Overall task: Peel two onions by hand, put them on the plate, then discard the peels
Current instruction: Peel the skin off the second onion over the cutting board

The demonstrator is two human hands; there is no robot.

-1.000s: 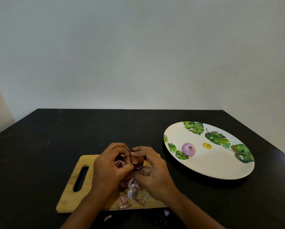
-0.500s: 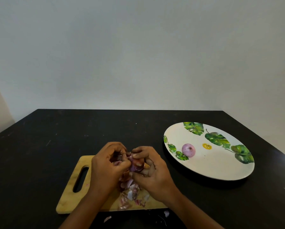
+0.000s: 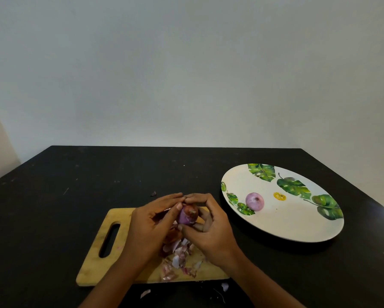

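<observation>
Table (image 3: 75,196): black, and it fills the lower half of my view; a pale wall stands behind it at 12 o'clock.
Plate (image 3: 286,221): white with green leaf prints, flat on the table at 3 o'clock from my hands and just beside the board's right end.
Board (image 3: 97,263): wooden, lying at 6 o'clock on the table with its slot handle at 9 o'clock. My hands hover over its middle.
Left hand (image 3: 151,227): curled round the onion from 9 o'clock. The thumb presses the onion's side, and the fingertips reach over the top to meet those of my right hand.
Right hand (image 3: 211,232): curled round the onion from 3 o'clock, with the thumb tucked under at 6 o'clock and the fingers wrapped behind and over. Together the two hands pinch it.
Peels (image 3: 178,256): a loose heap of pink, white and brown scraps on the board, at 6 o'clock from the onion.
Peeled onion (image 3: 255,201): pale purple, resting on the plate near its 9 o'clock rim.
Onion (image 3: 186,215): held above the board between my hands, purple flesh showing, with a brown patch of skin at its top.
Scraps (image 3: 145,293): a few bits lie on the table off the board's 6 o'clock edge.
</observation>
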